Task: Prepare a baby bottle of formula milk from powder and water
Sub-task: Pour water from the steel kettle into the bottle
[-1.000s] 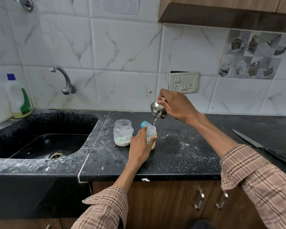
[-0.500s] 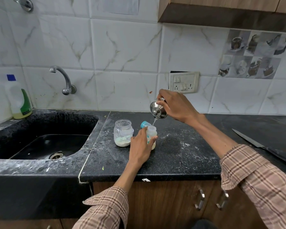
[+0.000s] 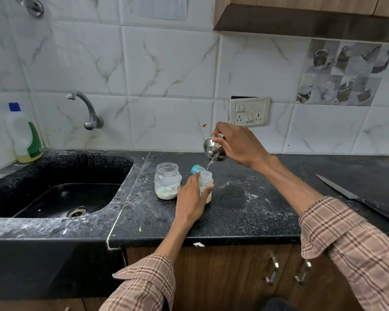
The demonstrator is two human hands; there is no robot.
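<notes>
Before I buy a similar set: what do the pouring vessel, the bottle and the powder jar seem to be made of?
Pouring vessel: polished metal, likely stainless steel, since it shines with mirror-like reflections. Bottle: translucent, milky plastic by its look, with printed markings. Powder jar: clear and see-through, showing the powder inside; glass or clear plastic, the picture cannot settle which.

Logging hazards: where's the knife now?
Head view, far right: the knife lies flat on the black counter, untouched, beyond the right hand's forearm.
</notes>
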